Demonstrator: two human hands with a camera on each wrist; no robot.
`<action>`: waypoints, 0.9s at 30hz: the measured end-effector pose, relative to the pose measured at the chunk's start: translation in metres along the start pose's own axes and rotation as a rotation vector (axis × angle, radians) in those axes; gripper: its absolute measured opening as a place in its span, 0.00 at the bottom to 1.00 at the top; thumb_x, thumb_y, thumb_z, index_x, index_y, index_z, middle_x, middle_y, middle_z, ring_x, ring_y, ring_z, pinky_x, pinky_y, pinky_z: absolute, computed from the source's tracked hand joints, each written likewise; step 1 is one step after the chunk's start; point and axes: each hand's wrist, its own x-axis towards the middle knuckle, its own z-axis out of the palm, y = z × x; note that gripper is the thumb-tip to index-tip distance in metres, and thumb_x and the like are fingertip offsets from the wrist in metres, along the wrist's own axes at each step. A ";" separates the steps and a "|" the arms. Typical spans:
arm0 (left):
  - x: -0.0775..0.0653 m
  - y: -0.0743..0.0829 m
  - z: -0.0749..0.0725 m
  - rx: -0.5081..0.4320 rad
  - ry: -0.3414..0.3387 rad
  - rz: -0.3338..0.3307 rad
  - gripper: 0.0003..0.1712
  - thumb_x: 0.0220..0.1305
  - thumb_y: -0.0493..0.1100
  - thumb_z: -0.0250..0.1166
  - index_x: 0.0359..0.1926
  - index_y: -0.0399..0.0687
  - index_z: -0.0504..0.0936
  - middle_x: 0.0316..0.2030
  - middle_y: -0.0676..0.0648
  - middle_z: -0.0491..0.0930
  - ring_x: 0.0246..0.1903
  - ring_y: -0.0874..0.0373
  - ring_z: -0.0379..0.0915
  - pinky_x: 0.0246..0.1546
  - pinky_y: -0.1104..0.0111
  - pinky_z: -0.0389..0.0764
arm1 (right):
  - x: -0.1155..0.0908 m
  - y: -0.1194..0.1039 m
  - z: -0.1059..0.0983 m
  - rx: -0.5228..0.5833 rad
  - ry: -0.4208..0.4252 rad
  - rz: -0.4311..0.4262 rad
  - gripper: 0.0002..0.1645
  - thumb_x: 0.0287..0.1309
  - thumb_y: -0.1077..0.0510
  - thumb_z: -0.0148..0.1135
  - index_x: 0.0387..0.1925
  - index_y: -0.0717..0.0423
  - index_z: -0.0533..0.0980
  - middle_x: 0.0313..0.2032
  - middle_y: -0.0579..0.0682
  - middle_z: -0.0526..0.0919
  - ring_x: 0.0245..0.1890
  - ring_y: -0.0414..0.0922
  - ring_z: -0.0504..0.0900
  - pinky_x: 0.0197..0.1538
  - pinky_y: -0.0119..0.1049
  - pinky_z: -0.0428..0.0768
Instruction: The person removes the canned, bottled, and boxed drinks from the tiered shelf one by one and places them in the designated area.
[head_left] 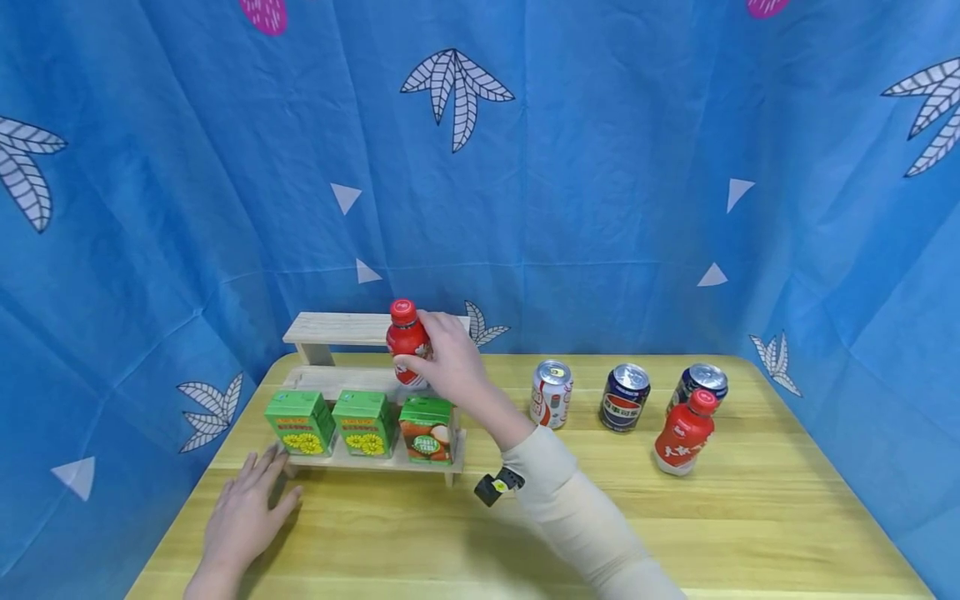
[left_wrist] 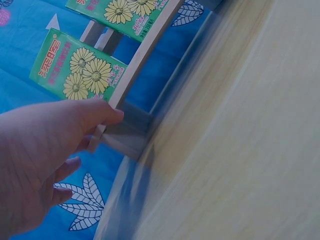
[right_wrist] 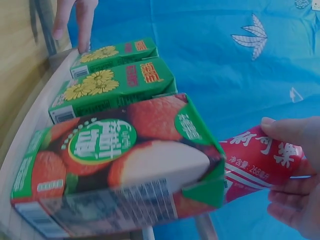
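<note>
On our tabletop (head_left: 375, 533) stands a three-tier wooden rack (head_left: 341, 327). Our left hand (head_left: 243, 512), fingers loosely apart, touches its near left corner; our right hand (head_left: 453, 362) is clamped round a red bottle (head_left: 406, 337) at the middle tier, behind three green cartons (head_left: 364, 425) on the lowest.

Left hand (left_wrist: 45, 160) at the left side, one fingertip at the near end of a wooden shelf (left_wrist: 145, 55), other fingers loosely bent below it. Two green cartons with yellow flowers, nearer one (left_wrist: 75, 70) and farther one (left_wrist: 120, 15), sit slightly apart on the shelf (farther one cut off at top). Blue cloth (left_wrist: 20, 80) with white leaf prints behind, pale wooden table (left_wrist: 240, 125) at right, partly blurred.
</note>
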 end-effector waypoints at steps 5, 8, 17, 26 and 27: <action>-0.001 0.000 0.000 -0.005 0.004 -0.003 0.40 0.64 0.58 0.62 0.69 0.38 0.65 0.70 0.31 0.60 0.69 0.28 0.52 0.65 0.29 0.52 | -0.007 0.007 -0.008 -0.005 0.018 -0.011 0.41 0.54 0.46 0.71 0.65 0.58 0.68 0.58 0.53 0.78 0.60 0.50 0.73 0.58 0.47 0.80; -0.001 0.000 0.000 -0.004 0.000 -0.001 0.41 0.65 0.58 0.61 0.69 0.38 0.65 0.70 0.31 0.60 0.69 0.29 0.51 0.65 0.29 0.52 | -0.012 0.011 -0.013 -0.020 0.027 -0.014 0.41 0.54 0.46 0.71 0.64 0.58 0.68 0.58 0.53 0.78 0.60 0.50 0.73 0.58 0.47 0.80; -0.001 0.000 0.000 -0.016 -0.006 -0.003 0.40 0.65 0.58 0.61 0.69 0.37 0.65 0.70 0.31 0.60 0.70 0.29 0.51 0.65 0.29 0.52 | -0.028 0.025 -0.025 0.003 0.053 -0.029 0.39 0.53 0.50 0.73 0.64 0.58 0.69 0.59 0.54 0.78 0.62 0.52 0.72 0.62 0.51 0.78; 0.000 0.000 0.000 -0.016 0.010 0.007 0.40 0.65 0.58 0.61 0.68 0.38 0.66 0.70 0.30 0.60 0.69 0.28 0.52 0.64 0.28 0.53 | -0.047 0.036 -0.037 -0.030 0.054 0.024 0.40 0.53 0.48 0.72 0.65 0.59 0.69 0.58 0.54 0.78 0.60 0.51 0.73 0.59 0.48 0.81; 0.000 0.000 0.000 -0.017 0.014 0.009 0.39 0.65 0.58 0.62 0.68 0.38 0.66 0.70 0.30 0.61 0.69 0.28 0.52 0.63 0.28 0.53 | -0.049 0.037 -0.038 -0.035 0.057 0.030 0.41 0.53 0.49 0.72 0.65 0.59 0.69 0.58 0.54 0.78 0.60 0.51 0.73 0.58 0.48 0.82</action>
